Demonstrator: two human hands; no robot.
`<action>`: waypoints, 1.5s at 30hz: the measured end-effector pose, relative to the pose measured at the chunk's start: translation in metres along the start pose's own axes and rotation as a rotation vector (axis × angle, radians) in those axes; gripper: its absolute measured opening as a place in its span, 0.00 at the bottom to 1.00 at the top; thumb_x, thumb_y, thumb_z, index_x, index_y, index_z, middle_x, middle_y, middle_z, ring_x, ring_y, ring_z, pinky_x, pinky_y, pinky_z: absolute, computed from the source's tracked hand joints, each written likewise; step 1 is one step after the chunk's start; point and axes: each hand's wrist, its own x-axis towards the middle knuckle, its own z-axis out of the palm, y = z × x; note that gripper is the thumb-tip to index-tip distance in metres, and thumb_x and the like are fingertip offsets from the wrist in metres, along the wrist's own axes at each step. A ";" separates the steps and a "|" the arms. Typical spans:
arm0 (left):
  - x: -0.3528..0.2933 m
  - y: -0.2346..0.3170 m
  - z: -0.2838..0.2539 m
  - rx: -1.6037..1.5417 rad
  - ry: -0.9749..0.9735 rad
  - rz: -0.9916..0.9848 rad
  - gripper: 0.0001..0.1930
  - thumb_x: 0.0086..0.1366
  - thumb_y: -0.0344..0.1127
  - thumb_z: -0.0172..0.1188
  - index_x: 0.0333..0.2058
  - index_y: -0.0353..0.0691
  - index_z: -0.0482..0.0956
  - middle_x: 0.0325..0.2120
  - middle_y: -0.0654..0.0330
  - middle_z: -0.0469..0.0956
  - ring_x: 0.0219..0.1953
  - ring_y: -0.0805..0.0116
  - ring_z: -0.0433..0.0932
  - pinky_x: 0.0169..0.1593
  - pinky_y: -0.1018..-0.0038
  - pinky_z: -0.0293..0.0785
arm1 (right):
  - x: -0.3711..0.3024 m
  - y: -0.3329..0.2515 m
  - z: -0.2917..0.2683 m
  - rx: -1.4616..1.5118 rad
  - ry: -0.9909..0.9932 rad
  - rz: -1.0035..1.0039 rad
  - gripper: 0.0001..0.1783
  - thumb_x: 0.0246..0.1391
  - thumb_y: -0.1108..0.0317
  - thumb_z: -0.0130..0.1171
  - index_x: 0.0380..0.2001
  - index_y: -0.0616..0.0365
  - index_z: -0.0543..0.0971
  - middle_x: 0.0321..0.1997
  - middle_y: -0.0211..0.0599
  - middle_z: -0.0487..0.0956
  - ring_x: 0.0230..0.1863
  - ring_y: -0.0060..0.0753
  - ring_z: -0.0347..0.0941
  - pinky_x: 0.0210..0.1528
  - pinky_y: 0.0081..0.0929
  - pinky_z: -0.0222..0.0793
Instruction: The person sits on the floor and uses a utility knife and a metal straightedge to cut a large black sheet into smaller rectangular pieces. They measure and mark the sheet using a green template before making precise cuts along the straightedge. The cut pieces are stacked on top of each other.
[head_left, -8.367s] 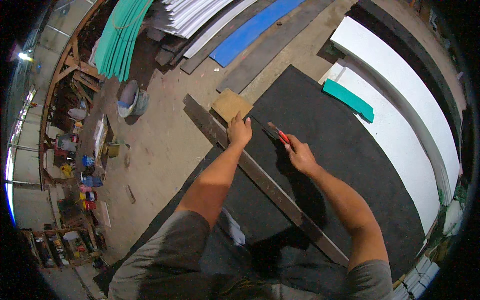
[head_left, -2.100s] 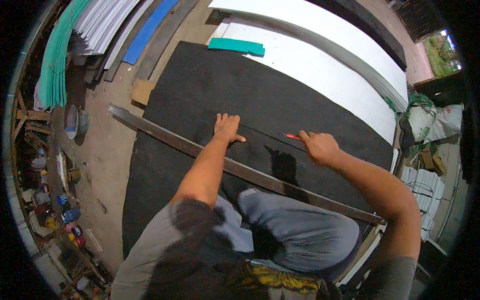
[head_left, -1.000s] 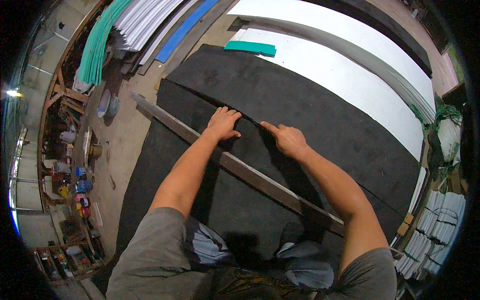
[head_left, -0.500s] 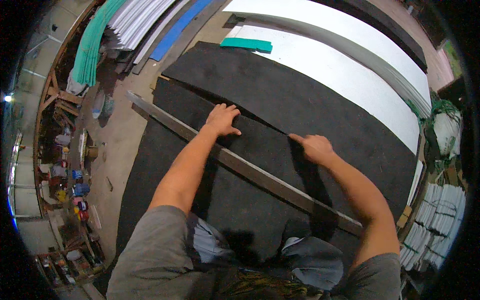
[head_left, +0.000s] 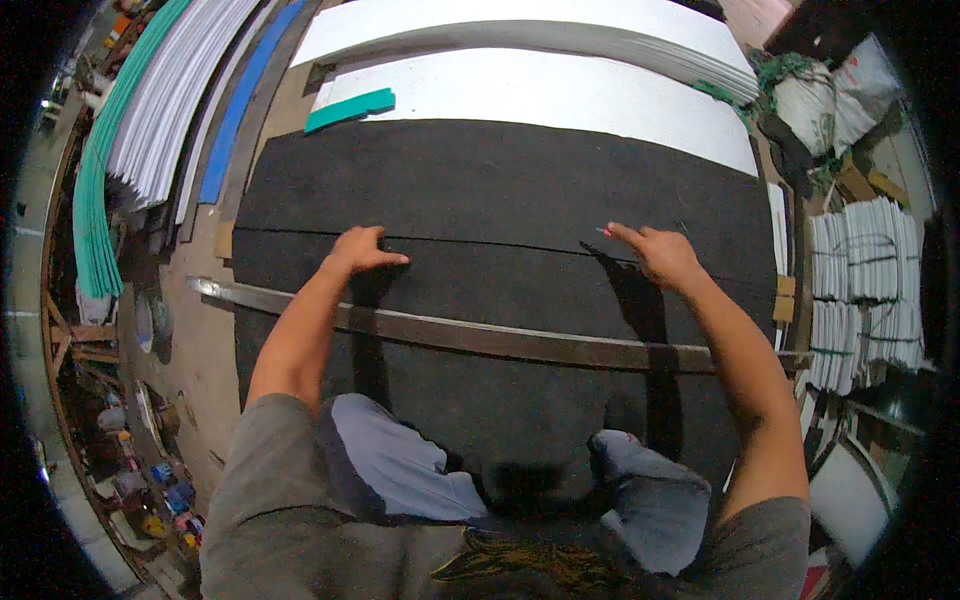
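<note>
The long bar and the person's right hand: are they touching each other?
Apart. In the head view, a strip of black sheet shows between the right hand and the long bar.

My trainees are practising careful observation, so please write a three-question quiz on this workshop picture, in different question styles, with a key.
1. Multiple choice: which hand holds the small red tool? A) left B) right C) both

2. True or false: the long, straight, grey metal-looking bar lies across the large flat black sheet, nearer the person's body than the thin dark line on that sheet.

3. Fill in: the short, flat green strip lies on a sheet coloured ____.

Key: 1: B, the right hand. 2: True. 3: White; the broad white sheet borders the black one.
</note>
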 end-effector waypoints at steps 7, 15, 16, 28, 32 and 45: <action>0.032 0.160 0.018 0.062 -0.147 0.230 0.54 0.48 0.84 0.59 0.56 0.37 0.78 0.49 0.42 0.82 0.55 0.40 0.79 0.58 0.51 0.75 | 0.017 -0.020 0.007 0.126 0.087 -0.113 0.39 0.60 0.70 0.55 0.72 0.21 0.63 0.40 0.40 0.81 0.39 0.52 0.82 0.39 0.48 0.78; -0.017 0.172 0.013 0.101 -0.034 0.323 0.44 0.55 0.74 0.64 0.57 0.42 0.74 0.53 0.48 0.80 0.55 0.42 0.76 0.58 0.51 0.74 | 0.038 -0.046 0.008 0.182 0.014 -0.311 0.37 0.62 0.67 0.52 0.72 0.19 0.62 0.40 0.42 0.82 0.40 0.52 0.83 0.40 0.50 0.80; -0.022 0.175 0.011 0.106 -0.021 0.307 0.42 0.55 0.71 0.66 0.56 0.42 0.74 0.55 0.50 0.79 0.56 0.44 0.75 0.59 0.52 0.73 | 0.040 -0.047 0.007 0.172 -0.008 -0.342 0.36 0.65 0.65 0.50 0.72 0.19 0.61 0.41 0.43 0.83 0.41 0.54 0.84 0.41 0.51 0.81; -0.028 0.179 0.008 0.145 0.000 0.269 0.44 0.55 0.72 0.66 0.57 0.41 0.73 0.56 0.50 0.77 0.58 0.45 0.74 0.60 0.53 0.72 | 0.048 -0.041 0.016 0.112 -0.028 -0.369 0.30 0.66 0.65 0.47 0.69 0.22 0.69 0.42 0.44 0.85 0.42 0.53 0.85 0.41 0.51 0.82; -0.026 0.169 0.006 0.117 0.017 0.329 0.47 0.54 0.74 0.65 0.59 0.40 0.72 0.57 0.49 0.77 0.57 0.42 0.74 0.60 0.51 0.73 | 0.013 0.018 0.028 -0.046 -0.188 -0.293 0.31 0.66 0.64 0.48 0.69 0.19 0.68 0.40 0.43 0.85 0.41 0.52 0.85 0.40 0.49 0.82; 0.027 0.230 0.027 0.067 -0.161 0.177 0.48 0.53 0.77 0.64 0.55 0.36 0.77 0.49 0.43 0.82 0.54 0.42 0.79 0.57 0.52 0.76 | -0.138 0.182 0.023 -0.043 -0.089 -0.051 0.40 0.54 0.68 0.61 0.70 0.22 0.68 0.37 0.38 0.81 0.36 0.49 0.82 0.36 0.46 0.78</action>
